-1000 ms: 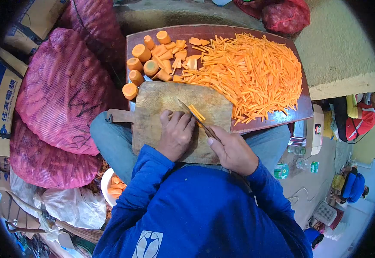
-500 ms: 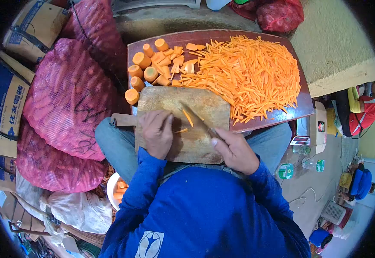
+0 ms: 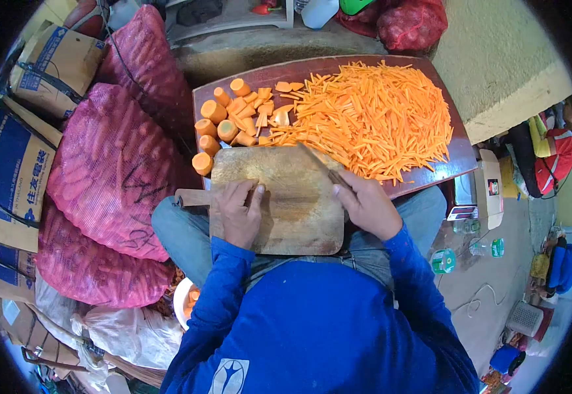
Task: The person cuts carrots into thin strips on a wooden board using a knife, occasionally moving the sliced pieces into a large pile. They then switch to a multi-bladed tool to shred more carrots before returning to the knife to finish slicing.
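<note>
My right hand (image 3: 370,205) is closed round the handle of a knife (image 3: 313,159). Its blade points up and left over the top right of a wooden cutting board (image 3: 292,223), near the shredded carrot. On the board's left part rests my left hand (image 3: 240,213), fingers bent, with a gap between thumb and forefinger. Nothing shows in it, though its underside is hidden. The board lies across my lap, its handle (image 3: 193,197) to the left. Beyond it, a big heap of carrot strips (image 3: 378,118) and several carrot chunks (image 3: 227,130) lie on a dark red tabletop (image 3: 457,154).
Pink mesh sacks of carrots (image 3: 112,167) and cardboard boxes (image 3: 13,174) are stacked at left. A white bucket (image 3: 182,302) with carrot pieces stands by my left leg. Bottles (image 3: 442,261) are on the floor at right, beside a concrete ledge (image 3: 509,85).
The few carrot strips on the board are gone from it. The knife has moved up and right, toward the heap. My left hand stays on the board. The view has shifted slightly.
</note>
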`<action>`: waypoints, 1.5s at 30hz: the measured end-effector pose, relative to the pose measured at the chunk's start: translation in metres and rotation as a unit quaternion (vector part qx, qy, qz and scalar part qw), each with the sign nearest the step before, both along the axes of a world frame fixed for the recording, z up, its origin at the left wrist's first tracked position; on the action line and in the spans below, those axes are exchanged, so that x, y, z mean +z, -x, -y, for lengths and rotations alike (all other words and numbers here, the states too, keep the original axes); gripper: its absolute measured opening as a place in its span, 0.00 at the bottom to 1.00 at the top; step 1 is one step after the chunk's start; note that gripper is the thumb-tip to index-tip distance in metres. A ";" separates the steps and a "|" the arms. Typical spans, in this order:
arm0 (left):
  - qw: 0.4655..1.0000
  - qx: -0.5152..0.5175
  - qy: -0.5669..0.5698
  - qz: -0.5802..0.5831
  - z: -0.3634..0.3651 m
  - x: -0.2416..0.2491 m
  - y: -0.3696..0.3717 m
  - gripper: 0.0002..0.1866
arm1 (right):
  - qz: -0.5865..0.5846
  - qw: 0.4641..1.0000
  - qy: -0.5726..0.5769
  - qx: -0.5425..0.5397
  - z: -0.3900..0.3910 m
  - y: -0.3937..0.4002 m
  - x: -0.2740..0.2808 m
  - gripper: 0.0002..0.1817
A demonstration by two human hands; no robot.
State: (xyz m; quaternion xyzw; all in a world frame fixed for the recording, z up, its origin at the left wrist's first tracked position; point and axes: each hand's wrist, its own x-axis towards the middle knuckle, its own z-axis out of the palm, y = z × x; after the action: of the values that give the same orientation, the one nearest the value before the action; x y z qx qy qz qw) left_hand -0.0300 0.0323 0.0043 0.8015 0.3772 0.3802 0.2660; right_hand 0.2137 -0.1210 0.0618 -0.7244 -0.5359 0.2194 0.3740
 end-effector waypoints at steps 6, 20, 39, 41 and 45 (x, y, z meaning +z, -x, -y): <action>0.999 -0.027 -0.027 -0.025 -0.005 -0.010 -0.001 0.09 | -0.009 1.000 -0.011 0.004 0.003 0.013 0.020 0.15; 0.993 -0.023 -0.095 -0.065 -0.003 -0.013 0.000 0.12 | 0.056 0.993 0.040 0.091 -0.003 0.026 0.004 0.17; 0.995 -0.044 -0.081 -0.027 -0.040 0.015 -0.033 0.09 | -0.111 0.990 -0.014 0.089 0.004 0.001 -0.008 0.18; 0.999 -0.034 -0.029 -0.016 -0.069 0.017 -0.052 0.10 | -0.131 0.988 -0.006 0.080 0.002 -0.004 -0.005 0.17; 0.987 -0.149 -0.013 -0.052 -0.122 0.036 -0.112 0.13 | -0.136 0.984 0.019 0.114 -0.001 -0.010 -0.002 0.18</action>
State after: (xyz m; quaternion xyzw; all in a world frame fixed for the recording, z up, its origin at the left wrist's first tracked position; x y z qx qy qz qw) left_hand 0.0819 0.1548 0.0402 0.8706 0.2624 0.2990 0.2895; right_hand 0.2238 -0.1204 0.0594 -0.6286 -0.5547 0.3674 0.4027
